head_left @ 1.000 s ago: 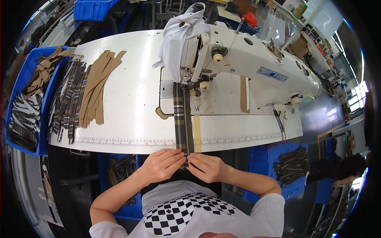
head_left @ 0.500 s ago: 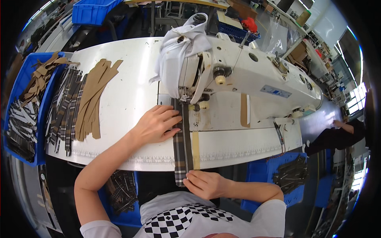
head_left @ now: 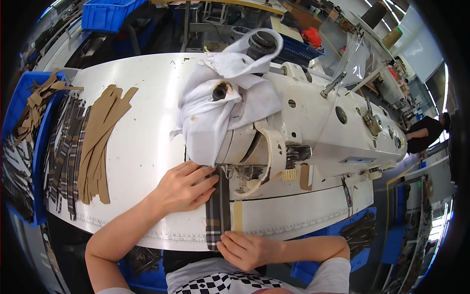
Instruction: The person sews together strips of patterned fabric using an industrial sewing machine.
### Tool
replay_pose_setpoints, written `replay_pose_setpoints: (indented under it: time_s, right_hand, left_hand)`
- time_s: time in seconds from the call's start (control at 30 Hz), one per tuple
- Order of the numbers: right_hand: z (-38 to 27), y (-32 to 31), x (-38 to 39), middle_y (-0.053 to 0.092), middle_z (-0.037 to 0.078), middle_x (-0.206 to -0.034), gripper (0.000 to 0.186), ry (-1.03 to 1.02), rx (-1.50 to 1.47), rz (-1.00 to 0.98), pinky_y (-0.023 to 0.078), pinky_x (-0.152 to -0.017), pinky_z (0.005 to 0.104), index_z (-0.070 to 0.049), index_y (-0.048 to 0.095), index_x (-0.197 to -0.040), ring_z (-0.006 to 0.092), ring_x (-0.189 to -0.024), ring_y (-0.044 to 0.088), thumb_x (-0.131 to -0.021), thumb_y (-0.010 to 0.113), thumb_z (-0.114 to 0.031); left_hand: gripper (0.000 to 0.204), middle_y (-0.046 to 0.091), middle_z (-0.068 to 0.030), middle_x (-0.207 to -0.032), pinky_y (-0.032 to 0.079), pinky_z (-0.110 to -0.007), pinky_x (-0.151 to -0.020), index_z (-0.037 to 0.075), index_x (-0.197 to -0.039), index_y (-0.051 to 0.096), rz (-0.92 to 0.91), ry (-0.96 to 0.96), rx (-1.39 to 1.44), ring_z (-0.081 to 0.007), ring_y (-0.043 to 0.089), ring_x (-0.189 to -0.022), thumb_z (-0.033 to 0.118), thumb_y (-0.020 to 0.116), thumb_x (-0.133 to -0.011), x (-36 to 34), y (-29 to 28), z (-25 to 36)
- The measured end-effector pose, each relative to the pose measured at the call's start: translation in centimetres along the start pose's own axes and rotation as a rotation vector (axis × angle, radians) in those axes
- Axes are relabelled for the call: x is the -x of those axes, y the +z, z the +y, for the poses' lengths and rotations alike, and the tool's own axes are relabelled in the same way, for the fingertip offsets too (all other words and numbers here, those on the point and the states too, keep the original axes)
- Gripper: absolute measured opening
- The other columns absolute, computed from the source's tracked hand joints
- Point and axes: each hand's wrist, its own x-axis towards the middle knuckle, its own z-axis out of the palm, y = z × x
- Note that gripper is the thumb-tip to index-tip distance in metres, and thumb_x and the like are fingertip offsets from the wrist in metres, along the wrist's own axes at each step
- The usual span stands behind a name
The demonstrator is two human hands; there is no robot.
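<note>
Pressing flat, the left hand [head_left: 183, 188] lies open with fingers spread on the upper part of a dark plaid strip [head_left: 218, 208], fingertips just beside the sewing machine [head_left: 313, 127] needle area. Right hand [head_left: 245, 250] pinches the strip's near end at the table's front edge, fingers closed on the fabric. Strip runs straight from the front edge up under the machine head, beside a tan strip [head_left: 238, 215]. A white cloth [head_left: 220, 108] is draped over the machine's left end. Tan strips [head_left: 100, 147] and dark strips [head_left: 66, 157] lie stacked toward the white table's [head_left: 142, 98] left edge, next to a blue bin [head_left: 29, 147].
</note>
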Motion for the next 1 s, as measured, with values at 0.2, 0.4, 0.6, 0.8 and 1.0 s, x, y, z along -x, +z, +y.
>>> replay_pose_setpoints:
  time_s: [0.2,0.4,0.6,0.8,1.0]
  right_hand:
    - [1.9,-0.1,-0.9,0.067,0.015,-0.091,0.022,-0.009,0.058,0.003,0.057,-0.077,0.0312,0.004,0.066,-0.092,0.0251,-0.085,0.066,-0.076,0.061,-0.01]
    - [3.6,0.3,-1.3,0.066,0.016,-0.09,0.026,0.002,0.081,0.022,0.057,-0.076,0.0303,0.004,0.065,-0.091,0.0256,-0.084,0.066,-0.071,0.063,-0.012]
    - [5.4,0.9,-1.6,0.066,0.016,-0.09,0.025,-0.009,0.089,0.04,0.056,-0.075,0.0307,0.004,0.065,-0.09,0.0256,-0.085,0.066,-0.07,0.063,-0.012]
    - [7.3,0.7,-2.2,0.066,0.015,-0.09,0.024,-0.032,0.183,0.043,0.056,-0.074,0.0306,0.004,0.065,-0.088,0.0238,-0.086,0.065,-0.071,0.063,-0.011]
    - [8.8,0.5,-2.8,0.064,0.009,-0.084,0.022,-0.007,0.219,0.045,0.053,-0.069,0.0287,0.002,0.067,-0.089,0.0195,-0.08,0.064,-0.072,0.063,-0.01]
  left_hand:
    - [0.025,0.066,-0.008,-0.098,0.053,-0.033,-0.07,0.004,-0.094,0.068,0.015,0.006,-0.047,-0.0217,0.064,-0.079,0.013,0.074,-0.071,-0.2,-0.1,0.1]
    - [0.025,0.066,-0.0084,-0.098,0.053,-0.033,-0.07,0.003,-0.094,0.068,0.009,-0.007,-0.031,-0.0219,0.064,-0.079,0.012,0.074,-0.072,0.0,0.2,0.2]
    - [0.025,0.066,-0.009,-0.098,0.052,-0.033,-0.071,0.002,-0.095,0.069,0.004,-0.021,-0.032,-0.022,0.064,-0.08,0.011,0.073,-0.071,0.1,0.3,0.3]
    - [0.027,0.065,-0.0082,-0.094,0.052,-0.032,-0.072,0.002,-0.096,0.069,-0.003,-0.023,-0.034,-0.0213,0.063,-0.079,0.008,0.071,-0.07,0.1,0.3,0.2]
    - [0.026,0.065,-0.0065,-0.087,0.052,-0.032,-0.07,0.002,-0.092,0.069,-0.013,-0.035,-0.022,-0.0212,0.063,-0.077,0.007,0.071,-0.067,0.0,0.2,0.0]
